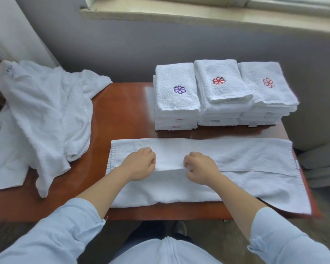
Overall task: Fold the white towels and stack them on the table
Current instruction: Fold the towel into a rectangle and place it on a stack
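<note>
White terry under both hands, mid-fold on the bench.

Left hand [141, 163] and right hand [199, 167] are curled side by side, each pinching the folded edge of the long towel [246, 159] that lies flat across the near side of the reddish-brown bench [122, 111]. Beyond them, at the far right, three stacks of folded towels [223, 96] stand touching, topped with a purple and two red flower emblems. Off to the left, a heap of unfolded towels [42, 119] spills over the bench edge. Pale blue sleeves [65, 235] frame the bottom.
</note>
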The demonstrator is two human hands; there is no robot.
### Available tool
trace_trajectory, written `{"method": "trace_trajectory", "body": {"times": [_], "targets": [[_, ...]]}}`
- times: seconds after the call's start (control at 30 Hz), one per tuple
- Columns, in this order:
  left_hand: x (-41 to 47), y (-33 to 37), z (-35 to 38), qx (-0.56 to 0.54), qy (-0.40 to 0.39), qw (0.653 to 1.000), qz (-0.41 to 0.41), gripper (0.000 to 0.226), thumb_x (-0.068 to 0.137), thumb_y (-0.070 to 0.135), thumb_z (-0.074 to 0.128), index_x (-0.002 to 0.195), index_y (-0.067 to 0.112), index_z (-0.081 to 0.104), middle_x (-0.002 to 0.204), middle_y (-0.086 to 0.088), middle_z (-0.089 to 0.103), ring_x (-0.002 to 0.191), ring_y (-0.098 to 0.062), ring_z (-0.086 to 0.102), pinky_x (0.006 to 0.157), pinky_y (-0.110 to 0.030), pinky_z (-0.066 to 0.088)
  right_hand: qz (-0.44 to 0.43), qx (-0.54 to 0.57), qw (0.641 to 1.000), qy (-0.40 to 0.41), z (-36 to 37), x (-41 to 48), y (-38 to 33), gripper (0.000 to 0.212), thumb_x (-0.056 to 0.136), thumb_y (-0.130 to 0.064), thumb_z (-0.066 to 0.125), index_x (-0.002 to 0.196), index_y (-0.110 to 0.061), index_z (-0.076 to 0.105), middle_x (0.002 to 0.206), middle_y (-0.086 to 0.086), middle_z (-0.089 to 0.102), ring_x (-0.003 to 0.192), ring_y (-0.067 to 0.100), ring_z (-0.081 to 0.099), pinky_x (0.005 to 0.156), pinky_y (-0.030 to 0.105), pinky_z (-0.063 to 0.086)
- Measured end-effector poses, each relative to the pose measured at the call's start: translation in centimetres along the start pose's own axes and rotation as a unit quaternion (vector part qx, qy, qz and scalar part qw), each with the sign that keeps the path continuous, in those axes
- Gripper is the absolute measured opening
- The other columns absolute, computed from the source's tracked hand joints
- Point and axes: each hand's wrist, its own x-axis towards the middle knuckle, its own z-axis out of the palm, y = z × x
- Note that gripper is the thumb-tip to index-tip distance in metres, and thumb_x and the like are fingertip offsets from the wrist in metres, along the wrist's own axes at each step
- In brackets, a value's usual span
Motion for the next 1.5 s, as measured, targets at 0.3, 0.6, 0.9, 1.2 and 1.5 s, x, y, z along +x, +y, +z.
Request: {"method": "trace_trajectory", "body": {"times": [0.3, 0.6, 0.9, 1.2, 1.5], "targets": [[2.3, 3.6, 2.0, 0.018, 0.001, 0.999, 0.036, 0.027, 0.095, 0.028, 0.048, 0.120, 0.024, 0.059, 0.120, 0.005, 0.052, 0.114, -0.016, 0.048, 0.083, -0.029, 0.040, 0.114, 0.083, 0.985, 0.094, -0.2, -3.7, 2.8, 0.022, 0.091, -0.020, 0.054, 0.108, -0.021, 0.068, 0.104, -0.008, 0.064, 0.103, 0.012, 0.054, 0.079, 0.031, 0.048], [6.4, 10.3, 3.6, 0.022, -0.031, 0.984, 0.172, 0.043, 0.094, 0.027, 0.051, 0.137, 0.025, 0.048, 0.134, 0.003, 0.046, 0.119, -0.017, 0.046, 0.088, -0.030, 0.044, 0.299, 0.059, 0.948, 0.090, -0.5, -9.2, 8.0, 0.048, 0.091, -0.024, 0.055, 0.138, -0.021, 0.050, 0.141, -0.001, 0.046, 0.126, 0.020, 0.044, 0.097, 0.031, 0.042], [8.8, 15.6, 6.2, 0.070, -0.109, 0.987, 0.091, 0.092, 0.086, 0.048, 0.061, 0.157, 0.029, 0.005, 0.164, -0.005, 0.003, 0.150, -0.029, 0.002, 0.117, -0.042, 0.024, 0.308, 0.045, 0.950, -0.019, -0.4, -11.2, 13.2, 0.081, 0.089, -0.038, 0.054, 0.156, -0.033, 0.008, 0.165, 0.001, -0.002, 0.150, 0.034, -0.002, 0.119, 0.050, 0.019], [11.2, 18.9, 8.0, 0.113, -0.168, 0.978, -0.048, 0.118, 0.072, 0.086, 0.050, 0.146, 0.042, -0.031, 0.147, 0.000, -0.049, 0.137, -0.035, -0.042, 0.112, -0.066, -0.014, 0.146, -0.014, 0.981, -0.130, -2.5, -10.6, 22.4, 0.112, 0.069, -0.066, 0.067, 0.150, -0.052, -0.009, 0.159, -0.013, -0.029, 0.143, 0.036, -0.033, 0.113, 0.068, -0.002], [7.9, 22.8, 10.3, 0.069, 0.022, 0.996, -0.061, 0.085, 0.089, 0.047, 0.062, 0.157, 0.027, 0.014, 0.165, -0.003, 0.004, 0.152, -0.022, 0.001, 0.123, -0.040, 0.006, 0.014, -0.027, 0.998, -0.056, -2.0, -13.8, 25.0, 0.079, 0.085, -0.049, 0.060, 0.152, -0.036, 0.020, 0.165, -0.005, -0.004, 0.151, 0.028, -0.013, 0.120, 0.054, 0.001]]}}
